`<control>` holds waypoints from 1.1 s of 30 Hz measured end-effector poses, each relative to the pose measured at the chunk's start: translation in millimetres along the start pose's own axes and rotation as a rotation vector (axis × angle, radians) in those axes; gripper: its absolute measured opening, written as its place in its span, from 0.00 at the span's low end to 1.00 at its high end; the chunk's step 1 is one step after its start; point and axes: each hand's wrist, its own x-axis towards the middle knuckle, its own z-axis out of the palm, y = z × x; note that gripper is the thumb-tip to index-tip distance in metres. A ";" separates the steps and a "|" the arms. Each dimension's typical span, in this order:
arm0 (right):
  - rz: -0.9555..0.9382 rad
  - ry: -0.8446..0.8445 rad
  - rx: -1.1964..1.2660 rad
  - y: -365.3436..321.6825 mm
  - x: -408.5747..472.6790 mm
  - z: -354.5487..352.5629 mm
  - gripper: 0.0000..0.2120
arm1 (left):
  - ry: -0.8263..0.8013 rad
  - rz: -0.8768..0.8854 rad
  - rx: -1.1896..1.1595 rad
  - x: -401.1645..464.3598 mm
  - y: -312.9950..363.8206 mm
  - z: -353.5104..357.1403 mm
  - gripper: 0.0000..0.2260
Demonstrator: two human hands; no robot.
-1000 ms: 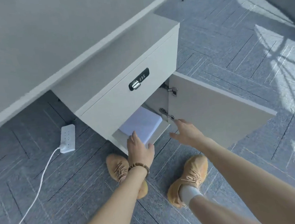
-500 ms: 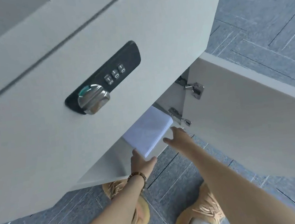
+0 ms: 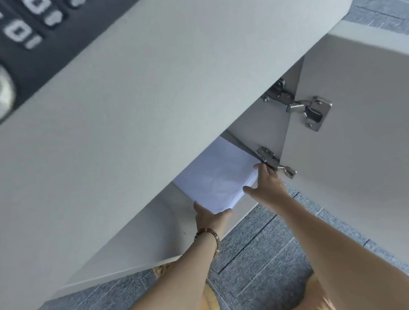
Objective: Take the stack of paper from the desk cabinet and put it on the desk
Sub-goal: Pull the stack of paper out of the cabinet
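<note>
A white stack of paper [image 3: 216, 176] lies inside the open lower compartment of the desk cabinet [image 3: 142, 111], partly hidden by the drawer front above it. My left hand [image 3: 209, 216], with a bead bracelet on the wrist, grips the stack's near corner. My right hand [image 3: 265, 186] holds the stack's right edge, thumb on top, close to the lower hinge [image 3: 274, 162]. The stack's near edge sticks out over the cabinet floor [image 3: 137, 241].
The open cabinet door [image 3: 366, 149] stands at the right with two metal hinges, the upper hinge [image 3: 302, 109] above my right hand. A black combination lock [image 3: 31, 29] with a metal knob fills the upper left. Grey carpet tiles [image 3: 260, 255] and tan shoes lie below.
My head has moved much closer to the cabinet. Both hands have reached in and closed on the paper stack, the right hand going from open beside it to gripping its edge.
</note>
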 end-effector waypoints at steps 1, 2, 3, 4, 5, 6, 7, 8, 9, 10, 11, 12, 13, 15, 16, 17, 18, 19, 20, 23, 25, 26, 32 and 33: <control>-0.004 0.005 -0.027 0.2 -0.4 1.8 0.31 | 0.013 -0.015 -0.028 2.9 -0.2 1.6 0.49; -0.012 0.015 -0.058 0.7 -2.1 4.1 0.31 | 0.024 -0.028 -0.047 5.3 -0.9 3.3 0.50; -0.020 0.022 -0.086 1.5 -4.9 6.8 0.30 | 0.036 -0.040 -0.049 6.2 -2.0 4.5 0.51; -0.027 0.026 -0.100 2.6 -8.7 9.4 0.30 | 0.047 -0.047 -0.038 6.4 -3.5 5.2 0.52; -0.029 0.023 -0.098 4.4 -13.4 11.5 0.31 | 0.056 -0.053 -0.021 5.0 -5.3 5.4 0.52; -0.029 0.018 -0.083 6.3 -18.9 13.2 0.31 | 0.062 -0.058 -0.009 3.3 -8.1 5.5 0.52; -0.023 0.013 -0.061 8.3 -25.0 13.8 0.31 | 0.063 -0.065 -0.004 0.7 -11.4 5.3 0.52; -0.014 0.007 -0.038 11.0 -31.2 13.6 0.31 | 0.060 -0.065 -0.004 -2.2 -15.6 6.0 0.52; -0.003 0.002 -0.019 13.4 -37.8 12.7 0.31 | 0.057 -0.064 -0.003 -7.1 -19.3 6.0 0.52; 0.007 -0.002 -0.005 16.3 -44.3 11.8 0.32 | 0.054 -0.060 -0.003 -11.3 -24.8 7.0 0.52; 0.021 -0.010 0.007 19.3 -50.8 11.1 0.32 | 0.051 -0.059 -0.006 -17.5 -29.5 8.0 0.52; 0.033 -0.017 0.018 22.9 -57.9 10.7 0.32 | 0.051 -0.057 -0.017 -23.3 -35.1 9.5 0.51; 0.045 -0.027 0.030 27.3 -64.8 10.7 0.33 | 0.053 -0.055 -0.030 -28.9 -41.2 11.0 0.51; 0.064 -0.056 0.055 37.0 -77.7 11.2 0.33 | 0.068 -0.035 -0.050 -39.7 -53.1 14.2 0.50; 0.073 -0.070 0.069 42.2 -82.7 11.6 0.34 | 0.084 -0.015 -0.059 -44.3 -59.2 15.9 0.50; 0.083 -0.074 0.088 45.8 -86.4 11.2 0.35 | 0.099 0.001 -0.070 -48.7 -63.8 16.7 0.50; 0.097 -0.069 0.110 48.5 -87.6 10.8 0.35 | 0.108 0.011 -0.086 -51.3 -68.6 17.9 0.50; 0.110 -0.056 0.129 50.1 -86.7 9.9 0.36 | 0.116 0.013 -0.099 -53.0 -72.4 19.0 0.49; 0.121 -0.044 0.146 50.2 -83.3 9.1 0.37 | 0.126 0.009 -0.108 -53.8 -75.9 20.7 0.47; 0.164 -0.044 0.210 44.1 -63.7 9.2 0.36 | 0.214 -0.039 -0.138 -54.3 -76.8 24.9 0.43; 0.196 -0.067 0.251 38.4 -51.8 11.1 0.31 | 0.273 -0.083 -0.218 -51.9 -72.5 26.5 0.38; 0.202 -0.072 0.248 36.7 -46.8 12.4 0.28 | 0.292 -0.108 -0.262 -50.8 -68.1 27.7 0.35; 0.237 -0.063 0.213 37.6 -45.9 14.4 0.20 | 0.334 -0.231 -0.374 -44.1 -51.5 32.2 0.34; 0.247 -0.083 0.204 41.3 -49.7 13.1 0.20 | 0.320 -0.246 -0.367 -46.6 -51.8 30.8 0.35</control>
